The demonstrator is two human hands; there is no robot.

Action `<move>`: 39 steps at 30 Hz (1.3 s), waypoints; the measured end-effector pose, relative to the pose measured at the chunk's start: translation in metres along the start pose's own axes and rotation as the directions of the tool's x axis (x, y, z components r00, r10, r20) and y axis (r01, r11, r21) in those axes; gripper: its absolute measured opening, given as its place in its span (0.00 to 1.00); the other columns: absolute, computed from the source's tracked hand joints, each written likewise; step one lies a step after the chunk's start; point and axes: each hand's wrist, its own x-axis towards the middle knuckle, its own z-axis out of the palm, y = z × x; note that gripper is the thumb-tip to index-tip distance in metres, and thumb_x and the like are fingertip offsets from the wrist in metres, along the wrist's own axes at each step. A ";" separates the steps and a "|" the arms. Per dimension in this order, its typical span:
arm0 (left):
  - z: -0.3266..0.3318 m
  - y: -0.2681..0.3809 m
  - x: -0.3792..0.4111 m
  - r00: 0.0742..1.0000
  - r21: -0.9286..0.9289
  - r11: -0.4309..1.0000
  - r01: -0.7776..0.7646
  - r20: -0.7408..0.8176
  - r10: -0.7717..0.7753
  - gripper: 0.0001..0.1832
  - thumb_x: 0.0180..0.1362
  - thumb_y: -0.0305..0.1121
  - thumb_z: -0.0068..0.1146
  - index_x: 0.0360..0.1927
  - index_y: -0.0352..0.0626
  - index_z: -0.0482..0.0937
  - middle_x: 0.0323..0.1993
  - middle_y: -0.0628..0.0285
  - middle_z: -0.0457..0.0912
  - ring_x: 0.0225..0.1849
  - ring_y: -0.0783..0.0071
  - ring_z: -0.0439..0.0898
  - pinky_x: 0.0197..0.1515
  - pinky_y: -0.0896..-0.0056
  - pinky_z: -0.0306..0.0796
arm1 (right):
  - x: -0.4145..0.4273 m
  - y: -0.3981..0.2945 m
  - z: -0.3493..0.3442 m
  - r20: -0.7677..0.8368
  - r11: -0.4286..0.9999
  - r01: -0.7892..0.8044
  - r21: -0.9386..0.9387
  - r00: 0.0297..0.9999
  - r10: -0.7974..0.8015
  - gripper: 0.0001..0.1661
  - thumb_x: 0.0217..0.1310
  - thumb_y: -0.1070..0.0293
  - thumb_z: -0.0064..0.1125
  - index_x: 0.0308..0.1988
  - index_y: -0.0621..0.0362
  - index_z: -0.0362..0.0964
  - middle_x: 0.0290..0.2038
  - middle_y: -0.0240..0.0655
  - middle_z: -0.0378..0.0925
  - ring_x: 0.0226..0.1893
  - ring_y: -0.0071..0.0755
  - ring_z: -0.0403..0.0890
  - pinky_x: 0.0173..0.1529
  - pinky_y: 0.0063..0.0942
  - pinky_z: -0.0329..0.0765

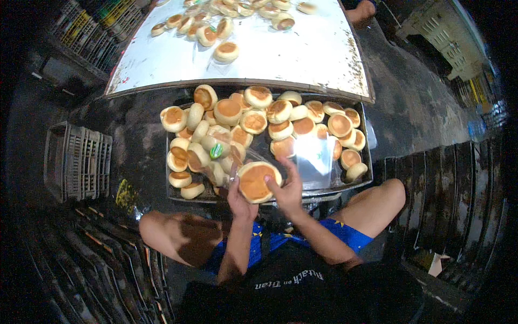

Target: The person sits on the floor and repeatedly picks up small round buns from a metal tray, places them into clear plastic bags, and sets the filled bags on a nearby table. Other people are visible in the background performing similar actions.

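A round browned bun [255,187] is held between my two hands over the near edge of a dark tray [267,199]. My right hand [288,187] grips its right side, with the thumb on the browned face. My left hand [239,201] is at its lower left, with what looks like clear plastic by its fingers. Many loose buns [228,111] lie piled in the tray. Over the left part of the pile lies a clear plastic bag with a green label [216,150]. Shiny clear plastic bags [313,162] rest at the tray's right part.
Beyond the tray stands a white table [283,60] with many buns, some apparently bagged. A plastic crate [79,162] stands at the left. Dark metal trays are stacked at lower left [105,259] and right [445,202]. Part of another person [360,12] shows at the top right.
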 end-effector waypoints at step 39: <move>-0.021 -0.033 -0.018 0.986 0.067 0.988 0.142 -0.100 -0.135 0.30 0.53 0.29 0.48 0.59 0.43 0.52 0.48 0.61 0.69 0.50 0.67 0.68 0.54 0.66 0.61 | -0.012 0.003 -0.013 0.607 0.079 -0.650 0.756 0.741 0.288 0.33 0.60 0.48 0.36 0.56 0.63 0.50 0.57 0.41 0.58 0.56 0.43 0.61 0.55 0.37 0.64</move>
